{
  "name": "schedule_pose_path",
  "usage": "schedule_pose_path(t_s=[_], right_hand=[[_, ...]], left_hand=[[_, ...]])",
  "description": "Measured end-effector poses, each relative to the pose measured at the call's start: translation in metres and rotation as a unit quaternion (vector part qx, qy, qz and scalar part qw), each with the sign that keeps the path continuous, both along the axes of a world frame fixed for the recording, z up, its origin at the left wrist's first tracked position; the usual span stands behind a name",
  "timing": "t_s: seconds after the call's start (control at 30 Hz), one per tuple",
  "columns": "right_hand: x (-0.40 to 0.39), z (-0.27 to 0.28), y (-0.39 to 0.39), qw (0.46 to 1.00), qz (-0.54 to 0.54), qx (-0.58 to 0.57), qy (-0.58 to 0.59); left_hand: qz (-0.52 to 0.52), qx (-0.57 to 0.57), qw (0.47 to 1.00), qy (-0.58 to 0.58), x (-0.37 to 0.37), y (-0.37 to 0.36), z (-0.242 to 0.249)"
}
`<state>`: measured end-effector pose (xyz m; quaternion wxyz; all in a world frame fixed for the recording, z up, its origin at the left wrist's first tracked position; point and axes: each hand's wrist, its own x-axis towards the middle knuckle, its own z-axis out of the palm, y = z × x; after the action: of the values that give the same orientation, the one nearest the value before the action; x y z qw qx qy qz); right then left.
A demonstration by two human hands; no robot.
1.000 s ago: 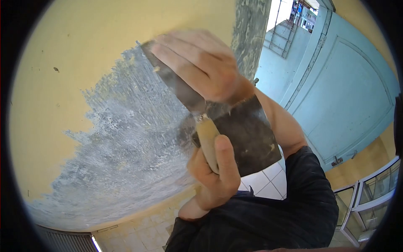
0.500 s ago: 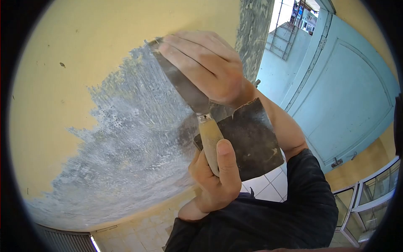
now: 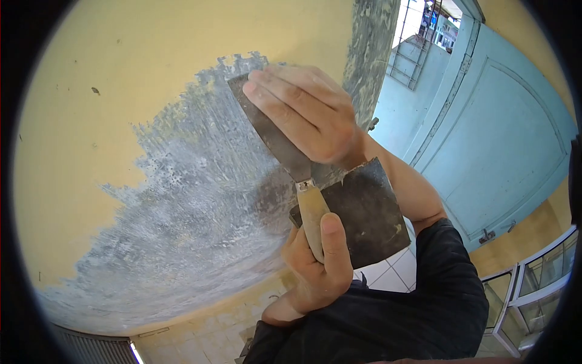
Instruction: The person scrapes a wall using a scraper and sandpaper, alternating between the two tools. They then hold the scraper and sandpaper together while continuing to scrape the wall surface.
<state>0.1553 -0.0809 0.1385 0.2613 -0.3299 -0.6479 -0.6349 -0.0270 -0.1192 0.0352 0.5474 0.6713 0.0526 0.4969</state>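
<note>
My left hand (image 3: 321, 261) is closed round the pale handle of a scraper (image 3: 276, 142), its thumb along the handle. A dark flat plate (image 3: 367, 218) with one ragged edge sits behind the handle, its near corner by the same fingers. My right hand (image 3: 309, 109) lies over the metal blade, fingers stretched out and their tips near its upper end; its thumb is hidden. The blade slants up to the left in front of a rough grey patch (image 3: 188, 188) on the yellow wall (image 3: 79, 145). Whether the blade touches the wall is unclear.
A light blue door (image 3: 509, 133) stands at the right, beside an opening with a metal grille. A grey mottled strip (image 3: 367, 54) runs down the wall edge. White-framed glass panels (image 3: 539, 291) are at the lower right, pale floor tiles (image 3: 388, 273) below.
Both hands and the scraper have moved slightly down and to the right with the dark plate. The upper edge of the grey patch shows more above the blade.
</note>
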Motion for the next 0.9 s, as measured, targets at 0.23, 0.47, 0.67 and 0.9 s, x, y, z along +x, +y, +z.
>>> schedule_pose_path(t_s=[0.23, 0.47, 0.67, 0.9], right_hand=[[-0.007, 0.008, -0.001, 1.000, 0.018, -0.003, 0.008], [-0.010, 0.017, 0.002, 0.999, 0.053, -0.011, 0.006], [-0.006, 0.004, -0.005, 1.000, -0.005, -0.013, 0.012], [-0.006, -0.001, -0.013, 0.999, 0.023, -0.016, 0.045]], left_hand=[[0.003, -0.024, 0.999, -0.040, 0.001, -0.001, 0.002], [-0.017, -0.027, 0.998, -0.050, -0.004, 0.005, 0.011], [-0.004, -0.048, 0.998, -0.035, 0.001, -0.003, 0.003], [-0.021, -0.041, 0.999, -0.008, -0.006, -0.006, 0.011]])
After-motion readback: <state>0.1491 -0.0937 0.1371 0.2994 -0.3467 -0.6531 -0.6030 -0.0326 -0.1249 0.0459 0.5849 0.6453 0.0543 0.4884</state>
